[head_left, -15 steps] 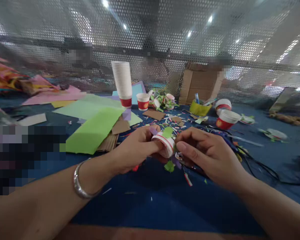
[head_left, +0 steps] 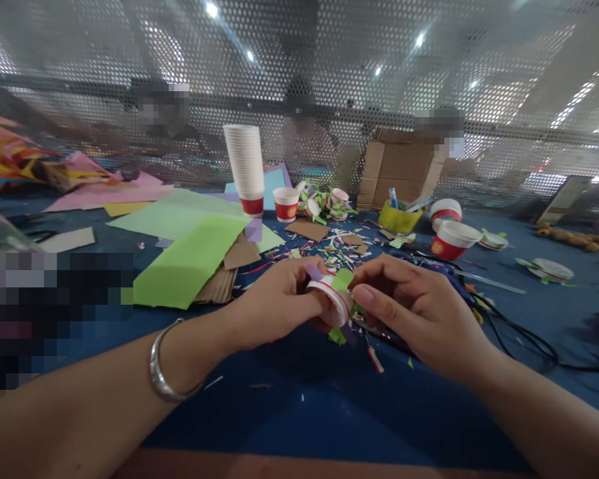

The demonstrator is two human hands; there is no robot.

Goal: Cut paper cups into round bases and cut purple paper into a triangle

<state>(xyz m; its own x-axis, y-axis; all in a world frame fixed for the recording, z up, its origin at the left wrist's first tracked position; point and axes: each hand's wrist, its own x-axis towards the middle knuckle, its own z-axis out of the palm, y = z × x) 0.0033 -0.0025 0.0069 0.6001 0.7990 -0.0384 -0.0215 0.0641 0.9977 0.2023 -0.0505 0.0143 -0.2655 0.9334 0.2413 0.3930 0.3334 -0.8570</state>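
My left hand (head_left: 292,299) grips a cut-down paper cup (head_left: 332,303), its thumb inside the white rim and its fingers behind. The cup is tilted on its side, with a thin red band at its edge. A green paper piece (head_left: 343,279) and a purple paper piece (head_left: 313,271) stick out from it. My right hand (head_left: 409,303) is at the cup's right side, thumb and forefinger closed at the green paper's edge; the other fingers curl behind. Another green scrap (head_left: 337,336) shows just below the cup.
Paper shreds (head_left: 342,243) litter the blue table behind my hands. Green sheets (head_left: 190,259) and cardboard lie left. Beyond stand a cup stack (head_left: 244,166), a single cup (head_left: 286,204), several small cup crafts (head_left: 324,203) and a yellow container (head_left: 399,217). Black cables (head_left: 524,339) run at right.
The cut-down cup has shifted slightly right and down in my left hand, closer to my right fingertips. My right hand has hardly moved.
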